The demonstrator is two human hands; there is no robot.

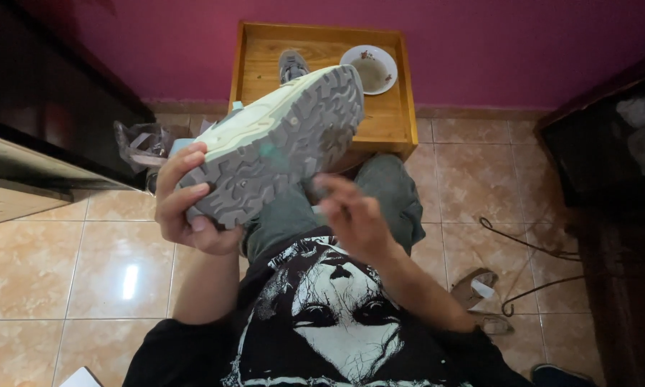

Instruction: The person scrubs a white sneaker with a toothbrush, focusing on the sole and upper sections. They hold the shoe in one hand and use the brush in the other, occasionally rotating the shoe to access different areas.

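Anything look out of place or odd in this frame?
Mildly, yes. The second shoe sits on the wooden table beside a used bowl, an odd pairing. A loose cord trails over the tiles. The left hand holds a shoe sole-up.

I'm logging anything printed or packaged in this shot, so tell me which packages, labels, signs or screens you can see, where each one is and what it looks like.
Crumpled plastic bag: on the floor left of the wooden table, behind the left hand holding the shoe; greyish, translucent.
Paper tag: on a tan sandal on the tiles, right of the right hand; small, white.
No signs or screens visible.
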